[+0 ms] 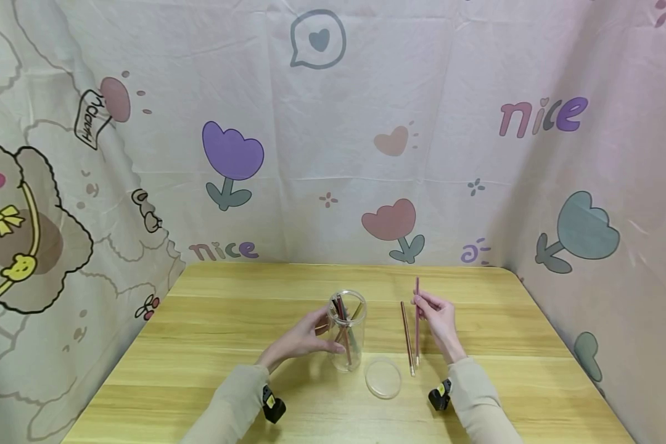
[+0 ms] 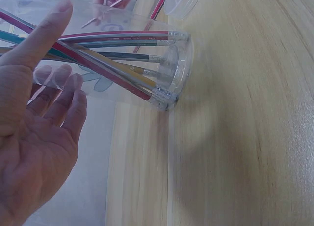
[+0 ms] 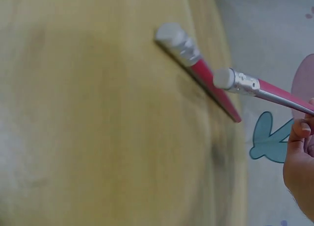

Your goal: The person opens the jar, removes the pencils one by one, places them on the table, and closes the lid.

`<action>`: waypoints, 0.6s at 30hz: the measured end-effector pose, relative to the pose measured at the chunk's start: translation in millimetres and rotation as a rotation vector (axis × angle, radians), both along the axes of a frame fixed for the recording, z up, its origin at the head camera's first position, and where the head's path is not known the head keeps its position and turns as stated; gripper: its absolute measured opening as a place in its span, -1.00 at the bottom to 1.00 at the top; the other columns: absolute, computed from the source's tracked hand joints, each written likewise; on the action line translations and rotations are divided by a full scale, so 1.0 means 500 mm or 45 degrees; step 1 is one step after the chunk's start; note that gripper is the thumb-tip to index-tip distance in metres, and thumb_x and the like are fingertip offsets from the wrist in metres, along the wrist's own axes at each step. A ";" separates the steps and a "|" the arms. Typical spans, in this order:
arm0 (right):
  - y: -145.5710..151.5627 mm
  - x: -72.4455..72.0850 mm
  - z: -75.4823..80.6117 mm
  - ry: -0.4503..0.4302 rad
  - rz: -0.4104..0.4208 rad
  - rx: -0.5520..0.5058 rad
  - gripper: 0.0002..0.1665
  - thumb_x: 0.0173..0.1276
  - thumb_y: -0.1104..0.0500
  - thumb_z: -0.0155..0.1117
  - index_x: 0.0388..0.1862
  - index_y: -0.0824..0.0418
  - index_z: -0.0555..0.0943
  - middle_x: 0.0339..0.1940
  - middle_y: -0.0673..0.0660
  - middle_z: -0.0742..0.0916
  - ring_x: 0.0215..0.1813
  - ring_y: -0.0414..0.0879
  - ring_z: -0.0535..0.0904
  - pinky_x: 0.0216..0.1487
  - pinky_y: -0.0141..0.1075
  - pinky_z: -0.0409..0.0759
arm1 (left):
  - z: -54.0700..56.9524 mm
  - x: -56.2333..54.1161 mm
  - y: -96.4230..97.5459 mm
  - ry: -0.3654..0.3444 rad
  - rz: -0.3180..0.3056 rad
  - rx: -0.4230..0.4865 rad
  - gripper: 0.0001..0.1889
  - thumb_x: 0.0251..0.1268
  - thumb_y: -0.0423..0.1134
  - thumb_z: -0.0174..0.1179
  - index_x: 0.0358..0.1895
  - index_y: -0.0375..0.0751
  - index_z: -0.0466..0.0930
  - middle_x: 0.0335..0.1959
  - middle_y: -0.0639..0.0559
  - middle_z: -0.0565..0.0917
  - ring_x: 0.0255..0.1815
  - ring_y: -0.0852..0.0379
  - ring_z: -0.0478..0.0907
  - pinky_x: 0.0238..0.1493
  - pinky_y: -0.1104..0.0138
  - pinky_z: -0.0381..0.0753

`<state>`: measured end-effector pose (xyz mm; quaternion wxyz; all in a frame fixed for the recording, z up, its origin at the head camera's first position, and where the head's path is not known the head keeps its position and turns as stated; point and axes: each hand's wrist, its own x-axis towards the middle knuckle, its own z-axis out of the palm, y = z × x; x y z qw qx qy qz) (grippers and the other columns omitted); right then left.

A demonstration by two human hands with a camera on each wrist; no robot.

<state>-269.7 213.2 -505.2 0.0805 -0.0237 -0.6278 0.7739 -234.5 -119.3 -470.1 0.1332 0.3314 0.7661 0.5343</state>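
Observation:
A clear jar (image 1: pixel 356 346) stands upright on the table, with several pencils (image 2: pixel 130 83) leaning inside, white eraser ends at the bottom. My left hand (image 1: pixel 302 339) holds the jar from its left side, thumb in front and fingers curved around behind. My right hand (image 1: pixel 438 317) pinches a reddish pencil (image 1: pixel 417 336) near its upper end, and its white eraser (image 3: pixel 224 79) points down toward me. Just left of that one, another red pencil (image 1: pixel 407 336) lies on the table, its eraser end nearest me.
A round clear lid (image 1: pixel 383 378) lies flat between the jar and my right forearm. The wooden table (image 1: pixel 222 320) ends at a printed cloth (image 1: pixel 322 142) behind, with more cloth along both sides.

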 end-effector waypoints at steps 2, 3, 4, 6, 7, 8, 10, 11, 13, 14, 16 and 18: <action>0.001 -0.003 -0.004 -0.061 0.001 0.019 -0.73 0.39 0.38 0.28 -0.25 0.00 0.75 -0.45 -0.13 0.81 -0.40 -0.28 0.65 -0.36 -0.51 0.66 | 0.000 0.000 0.000 -0.002 0.003 -0.003 -0.16 0.15 -0.26 0.47 0.51 -0.16 0.26 0.47 -0.21 0.42 0.53 -0.29 0.29 0.59 -0.18 0.23; 0.002 -0.005 -0.006 -0.084 0.000 0.032 -0.76 0.39 0.38 0.28 -0.17 0.05 0.75 -0.45 -0.13 0.81 -0.38 -0.27 0.67 -0.33 -0.49 0.69 | -0.001 -0.001 0.000 -0.004 0.005 -0.005 -0.16 0.15 -0.26 0.47 0.51 -0.16 0.25 0.47 -0.21 0.42 0.53 -0.29 0.28 0.59 -0.18 0.23; 0.003 -0.007 -0.008 -0.102 -0.004 0.044 -0.76 0.39 0.38 0.27 -0.09 0.11 0.75 -0.45 -0.13 0.81 -0.37 -0.25 0.67 -0.31 -0.48 0.70 | -0.001 -0.001 0.000 -0.008 0.007 -0.006 -0.15 0.15 -0.26 0.47 0.51 -0.15 0.25 0.47 -0.21 0.41 0.53 -0.30 0.28 0.58 -0.19 0.23; 0.005 -0.009 -0.013 -0.128 0.000 0.093 -0.70 0.41 0.37 0.25 0.10 0.30 0.67 -0.43 -0.12 0.81 -0.34 -0.24 0.68 -0.28 -0.47 0.72 | -0.001 -0.001 0.000 -0.016 0.010 -0.006 -0.15 0.15 -0.25 0.47 0.51 -0.15 0.25 0.48 -0.22 0.41 0.54 -0.30 0.27 0.59 -0.19 0.22; 0.006 -0.011 -0.015 -0.141 0.004 0.117 -0.64 0.41 0.38 0.24 0.17 0.41 0.61 -0.42 -0.11 0.82 -0.35 -0.24 0.68 -0.30 -0.48 0.72 | -0.001 -0.001 0.000 -0.020 0.010 -0.006 -0.15 0.15 -0.25 0.47 0.51 -0.16 0.25 0.48 -0.22 0.40 0.54 -0.31 0.27 0.59 -0.19 0.22; 0.006 -0.013 -0.018 -0.144 0.005 0.139 -0.60 0.42 0.39 0.23 0.20 0.51 0.55 -0.42 -0.08 0.82 -0.36 -0.24 0.66 -0.34 -0.49 0.69 | -0.001 -0.001 0.000 -0.024 0.010 -0.006 -0.15 0.15 -0.25 0.47 0.52 -0.16 0.25 0.48 -0.22 0.40 0.54 -0.31 0.26 0.59 -0.19 0.22; 0.008 -0.016 -0.022 -0.150 0.016 0.185 -0.55 0.42 0.39 0.22 0.22 0.61 0.48 -0.40 -0.03 0.82 -0.40 -0.26 0.63 -0.42 -0.53 0.63 | -0.001 -0.001 0.000 -0.031 0.010 -0.006 -0.15 0.15 -0.25 0.47 0.52 -0.16 0.24 0.49 -0.22 0.39 0.54 -0.31 0.26 0.59 -0.19 0.21; 0.009 -0.017 -0.024 -0.157 0.023 0.201 -0.54 0.41 0.40 0.22 0.23 0.62 0.47 -0.40 -0.01 0.82 -0.43 -0.27 0.61 -0.46 -0.54 0.59 | 0.000 -0.001 0.000 -0.032 0.009 -0.005 -0.15 0.15 -0.25 0.47 0.51 -0.16 0.25 0.49 -0.22 0.39 0.54 -0.31 0.26 0.59 -0.18 0.21; 0.010 -0.021 -0.028 -0.176 0.036 0.222 -0.54 0.40 0.40 0.22 0.22 0.63 0.48 -0.40 0.02 0.81 -0.47 -0.28 0.56 -0.52 -0.55 0.51 | 0.000 0.000 0.001 -0.031 0.008 -0.004 -0.16 0.16 -0.25 0.47 0.51 -0.15 0.25 0.49 -0.21 0.40 0.54 -0.30 0.26 0.59 -0.18 0.21; 0.012 -0.022 -0.029 -0.182 0.047 0.238 -0.54 0.40 0.40 0.22 0.22 0.63 0.48 -0.41 0.02 0.80 -0.49 -0.29 0.54 -0.53 -0.56 0.49 | 0.000 0.000 0.000 -0.029 0.009 -0.003 -0.16 0.16 -0.25 0.47 0.51 -0.15 0.26 0.49 -0.20 0.40 0.54 -0.30 0.26 0.59 -0.18 0.21; 0.014 -0.025 -0.031 -0.198 0.062 0.253 -0.54 0.40 0.40 0.22 0.21 0.62 0.48 -0.43 0.01 0.77 -0.51 -0.31 0.50 -0.55 -0.55 0.46 | 0.000 0.000 0.001 -0.023 0.007 0.003 -0.17 0.16 -0.26 0.46 0.50 -0.16 0.26 0.48 -0.21 0.41 0.54 -0.30 0.27 0.59 -0.19 0.21; 0.016 -0.027 -0.033 -0.216 0.079 0.268 -0.55 0.39 0.40 0.22 0.21 0.61 0.48 -0.44 0.00 0.74 -0.52 -0.31 0.48 -0.55 -0.55 0.46 | 0.000 0.000 0.001 -0.018 0.009 0.004 -0.17 0.15 -0.27 0.46 0.50 -0.17 0.27 0.47 -0.20 0.42 0.54 -0.29 0.28 0.59 -0.19 0.22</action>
